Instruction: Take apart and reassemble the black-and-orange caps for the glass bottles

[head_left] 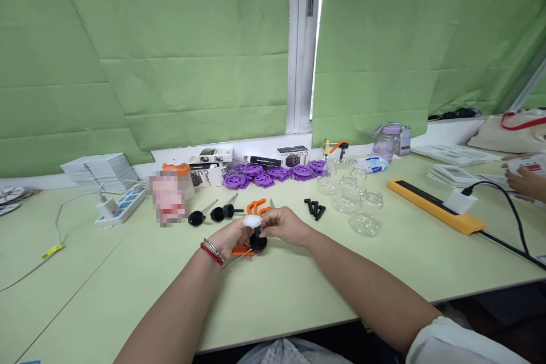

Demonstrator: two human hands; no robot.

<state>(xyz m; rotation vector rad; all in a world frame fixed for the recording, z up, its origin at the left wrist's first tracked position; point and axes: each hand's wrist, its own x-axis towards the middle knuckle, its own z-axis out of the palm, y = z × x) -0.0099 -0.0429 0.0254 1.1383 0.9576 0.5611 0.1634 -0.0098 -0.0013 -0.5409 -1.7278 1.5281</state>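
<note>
Both hands meet over the table's near middle, around one small assembly. My left hand (234, 238) is closed around a black round piece with a stem (258, 243), with an orange crank-like part (242, 250) and a thin metal rod (232, 261) beneath it. On top of the stem is a white round piece (252, 220). Pinched fingers of my right hand (277, 223) touch the stem just below the white piece. Just beyond the hands lie loose orange parts (258, 206) and black round pieces with metal rods (197, 217). My fingers partly hide the assembly.
Several clear glass jars (364, 222) stand to the right, near short black handles (315, 209). Purple plastic parts (277, 173) are heaped at the back. An orange power strip (435, 205) is at right, a white one (121, 205) at left. Another person's hand (526, 182) shows far right.
</note>
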